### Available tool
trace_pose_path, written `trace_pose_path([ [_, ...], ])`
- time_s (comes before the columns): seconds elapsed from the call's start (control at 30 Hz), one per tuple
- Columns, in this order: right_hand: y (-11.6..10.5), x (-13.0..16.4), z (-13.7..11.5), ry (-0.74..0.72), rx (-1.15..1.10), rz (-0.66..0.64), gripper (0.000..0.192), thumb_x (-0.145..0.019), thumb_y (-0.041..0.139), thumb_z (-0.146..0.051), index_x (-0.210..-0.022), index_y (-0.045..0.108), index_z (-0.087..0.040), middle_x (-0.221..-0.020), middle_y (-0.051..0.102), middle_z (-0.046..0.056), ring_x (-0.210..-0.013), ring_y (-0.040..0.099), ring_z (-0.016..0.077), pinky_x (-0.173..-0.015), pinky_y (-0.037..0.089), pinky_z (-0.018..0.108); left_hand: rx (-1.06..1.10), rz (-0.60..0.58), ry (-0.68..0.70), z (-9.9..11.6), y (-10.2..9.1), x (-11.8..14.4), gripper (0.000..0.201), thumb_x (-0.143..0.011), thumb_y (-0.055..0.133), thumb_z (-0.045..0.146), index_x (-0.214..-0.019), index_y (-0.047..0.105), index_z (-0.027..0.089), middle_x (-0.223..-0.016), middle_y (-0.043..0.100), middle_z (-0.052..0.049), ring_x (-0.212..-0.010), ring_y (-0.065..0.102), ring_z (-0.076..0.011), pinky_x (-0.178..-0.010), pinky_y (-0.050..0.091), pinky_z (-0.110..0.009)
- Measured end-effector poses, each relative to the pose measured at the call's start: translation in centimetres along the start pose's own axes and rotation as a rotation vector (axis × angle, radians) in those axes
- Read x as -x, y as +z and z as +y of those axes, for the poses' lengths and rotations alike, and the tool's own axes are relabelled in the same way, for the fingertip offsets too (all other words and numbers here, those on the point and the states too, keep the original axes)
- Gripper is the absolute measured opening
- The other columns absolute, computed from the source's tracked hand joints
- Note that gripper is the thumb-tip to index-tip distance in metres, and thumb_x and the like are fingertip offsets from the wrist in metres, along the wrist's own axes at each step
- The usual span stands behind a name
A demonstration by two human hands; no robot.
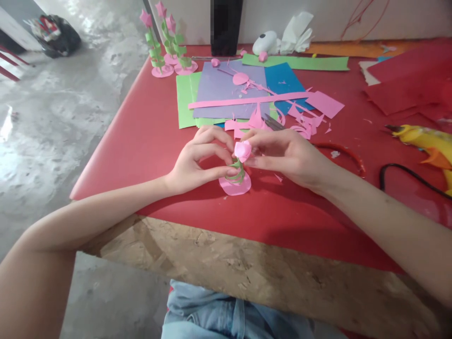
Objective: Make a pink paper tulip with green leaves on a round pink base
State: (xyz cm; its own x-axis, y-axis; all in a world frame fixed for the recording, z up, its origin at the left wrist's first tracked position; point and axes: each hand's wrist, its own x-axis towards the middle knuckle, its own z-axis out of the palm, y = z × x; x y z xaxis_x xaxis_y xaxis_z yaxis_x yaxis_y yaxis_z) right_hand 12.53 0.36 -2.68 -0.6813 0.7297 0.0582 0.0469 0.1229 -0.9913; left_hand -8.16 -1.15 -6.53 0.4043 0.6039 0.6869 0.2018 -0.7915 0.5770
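Note:
Close to the front edge of the red table stands a small paper flower with a pink folded bud (pixel 243 151), a curled green paper stem (pixel 238 175) and a round pink paper base (pixel 236 189). My left hand (pixel 199 162) has its thumb and fingers closed around the green stem just below the bud. On the other side, my right hand (pixel 282 153) pinches the bud between thumb and fingers. Part of the stem is hidden behind the left fingertips. The base lies flat on the table.
Finished paper flowers (pixel 169 47) stand at the back left. Beyond my hands lie purple paper (pixel 226 84), a pink strip (pixel 247 100), pink scraps (pixel 307 125) and scissors (pixel 272 122). A yellow glue gun (pixel 423 139) with a black cord (pixel 406 172) sits at the right.

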Motion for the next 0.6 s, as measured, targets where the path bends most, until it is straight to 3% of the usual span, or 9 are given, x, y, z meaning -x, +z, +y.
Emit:
trace_pose_path([
  [0.17, -0.2, -0.3, -0.4, -0.007, 0.037, -0.033, 0.008, -0.075, 0.067, -0.025, -0.079, 0.064, -0.019, -0.090, 0.060, -0.001, -0.081, 0.052, 0.0080, -0.072, 0.041, 0.025, -0.011, 0.003, 0.001, 0.1, 0.0, 0.0, 0.017, -0.076, 0.073, 0.039, -0.077, 0.064, 0.025, -0.091, 0.067, 0.001, -0.091, 0.059, -0.0139, -0.084, 0.043, -0.035],
  [0.6, -1.2, -1.2, -0.2, -0.011, 0.155, -0.168, 0.025, -0.076, 0.069, -0.042, -0.078, 0.062, -0.018, -0.089, 0.054, 0.002, -0.082, 0.050, 0.0095, -0.071, 0.039, 0.024, -0.003, 0.007, 0.025, 0.0, 0.1, 0.0, 0.021, -0.075, 0.073, 0.044, -0.083, 0.064, 0.026, -0.090, 0.069, 0.002, -0.091, 0.061, -0.0131, -0.084, 0.045, -0.034],
])
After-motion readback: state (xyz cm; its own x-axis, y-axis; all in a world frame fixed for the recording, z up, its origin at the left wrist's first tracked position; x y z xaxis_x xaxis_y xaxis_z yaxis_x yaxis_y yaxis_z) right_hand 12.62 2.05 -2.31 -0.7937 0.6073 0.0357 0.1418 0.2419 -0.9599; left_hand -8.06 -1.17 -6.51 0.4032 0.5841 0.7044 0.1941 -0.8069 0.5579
